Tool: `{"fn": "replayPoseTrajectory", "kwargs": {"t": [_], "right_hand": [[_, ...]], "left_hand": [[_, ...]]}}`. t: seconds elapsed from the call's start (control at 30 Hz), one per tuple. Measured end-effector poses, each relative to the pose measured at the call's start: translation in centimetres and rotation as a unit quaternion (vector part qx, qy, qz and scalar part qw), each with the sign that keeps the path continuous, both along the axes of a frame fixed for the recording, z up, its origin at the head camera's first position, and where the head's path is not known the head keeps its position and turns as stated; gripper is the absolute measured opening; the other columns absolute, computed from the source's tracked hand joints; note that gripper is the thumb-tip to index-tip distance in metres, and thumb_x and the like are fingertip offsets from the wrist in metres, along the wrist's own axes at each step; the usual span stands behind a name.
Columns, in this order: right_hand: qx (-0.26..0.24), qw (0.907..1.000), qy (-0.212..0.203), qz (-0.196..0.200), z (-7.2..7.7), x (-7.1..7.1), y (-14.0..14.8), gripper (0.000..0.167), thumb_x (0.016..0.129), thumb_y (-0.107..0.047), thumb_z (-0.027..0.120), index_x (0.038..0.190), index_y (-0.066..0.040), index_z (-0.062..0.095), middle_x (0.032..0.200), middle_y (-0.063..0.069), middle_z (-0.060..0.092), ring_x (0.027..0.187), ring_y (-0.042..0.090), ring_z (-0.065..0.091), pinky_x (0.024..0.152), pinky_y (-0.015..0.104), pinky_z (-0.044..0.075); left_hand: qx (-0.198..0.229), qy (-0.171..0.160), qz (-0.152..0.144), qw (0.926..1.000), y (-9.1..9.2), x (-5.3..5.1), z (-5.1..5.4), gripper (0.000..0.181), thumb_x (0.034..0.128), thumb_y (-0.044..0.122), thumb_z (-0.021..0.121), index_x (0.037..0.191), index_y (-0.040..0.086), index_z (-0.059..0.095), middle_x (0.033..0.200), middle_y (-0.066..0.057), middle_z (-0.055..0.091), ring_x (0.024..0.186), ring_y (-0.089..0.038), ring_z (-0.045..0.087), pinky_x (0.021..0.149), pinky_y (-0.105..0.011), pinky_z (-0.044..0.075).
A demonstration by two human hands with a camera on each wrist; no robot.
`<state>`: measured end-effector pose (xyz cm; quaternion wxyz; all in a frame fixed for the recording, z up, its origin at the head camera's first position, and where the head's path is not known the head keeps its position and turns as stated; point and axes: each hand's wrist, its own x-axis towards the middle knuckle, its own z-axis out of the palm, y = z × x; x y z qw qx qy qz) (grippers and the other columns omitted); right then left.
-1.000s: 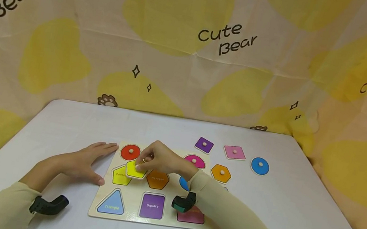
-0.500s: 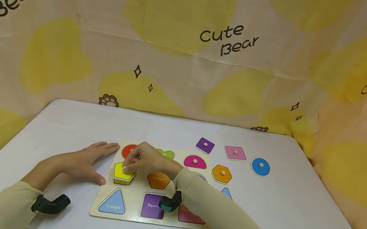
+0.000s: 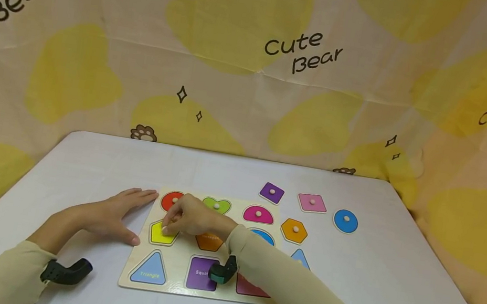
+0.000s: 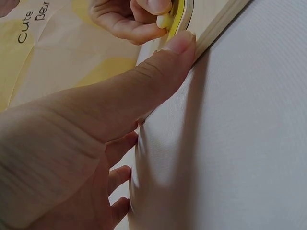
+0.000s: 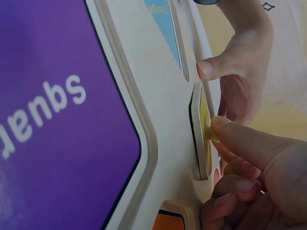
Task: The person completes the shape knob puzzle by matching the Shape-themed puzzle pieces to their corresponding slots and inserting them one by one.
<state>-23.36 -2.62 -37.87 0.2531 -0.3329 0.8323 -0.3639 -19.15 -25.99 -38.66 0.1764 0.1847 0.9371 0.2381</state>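
Note:
My right hand pinches the small knob of the yellow pentagon piece, which lies at the pentagon recess on the left of the wooden puzzle board. In the right wrist view the yellow piece stands slightly proud of the board, thumb and finger at its knob. My left hand lies spread at the board's left edge, its fingers extended. The left wrist view shows that thumb resting on the board's edge.
Red circle, green heart and magenta half-round pieces sit along the board's back row. Right of the board lie purple, pink, blue oval, orange and light-blue triangle pieces.
My right hand has moved left and down with the yellow pentagon, which has gone from overlapping the recess's right side to lying over it. The left hand has stayed in place.

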Motion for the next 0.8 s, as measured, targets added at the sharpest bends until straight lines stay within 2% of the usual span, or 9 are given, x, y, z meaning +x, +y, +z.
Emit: {"fn": "replayPoseTrajectory", "kwargs": {"t": [0.37, 0.8], "right_hand": [[0.001, 1.0000, 0.001, -0.005, -0.43, -0.07, -0.30, 0.007, 0.086, -0.009, 0.080, 0.090, -0.003, 0.080, 0.062, -0.005, 0.047, 0.063, 0.006, 0.042, 0.054, 0.015, 0.031], [0.023, 0.9996, -0.002, -0.014, -0.49, 0.02, -0.42, 0.008, 0.087, -0.012, 0.080, 0.092, -0.006, 0.079, 0.067, -0.005, 0.047, 0.066, 0.006, 0.043, 0.056, 0.015, 0.032]], "left_hand": [[0.003, 0.001, 0.000, 1.0000, 0.01, 0.16, 0.17, 0.112, 0.0737, 0.047, 0.086, 0.161, 0.014, 0.025, 0.168, -0.020, 0.022, 0.151, -0.053, 0.011, 0.112, -0.081, 0.020], [0.009, -0.001, -0.005, 0.9999, -0.17, 0.10, 0.07, 0.112, 0.0745, 0.047, 0.085, 0.162, 0.014, 0.024, 0.168, -0.019, 0.020, 0.152, -0.053, 0.009, 0.112, -0.081, 0.018]]}}
